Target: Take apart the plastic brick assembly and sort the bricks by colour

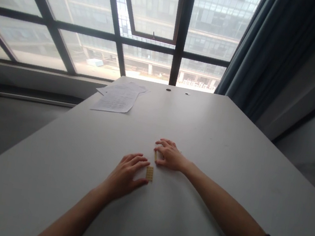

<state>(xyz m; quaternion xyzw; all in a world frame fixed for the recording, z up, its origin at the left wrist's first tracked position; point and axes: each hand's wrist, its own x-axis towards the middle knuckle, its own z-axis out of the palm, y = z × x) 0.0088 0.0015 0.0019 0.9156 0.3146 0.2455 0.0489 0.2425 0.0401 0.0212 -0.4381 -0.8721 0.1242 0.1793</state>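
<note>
A small yellowish rectangular piece with rows of dark marks (149,173) is at the middle of the white table. My left hand (131,171) has its fingertips at the piece's upper edge and its thumb at the lower edge, so the piece sits between them. Just beyond and to the right, my right hand (168,154) curves its fingers and thumb around a second yellowish piece (155,156). Only a narrow strip of that one shows; the rest is hidden by the hand. The two pieces are apart.
Printed papers (118,98) lie overlapping at the table's far left. Near the far edge of the white table (203,129) are a dark round hole (168,90) and a small dark-and-white item (187,94). Windows stand behind, with a dark curtain (263,51) on the right.
</note>
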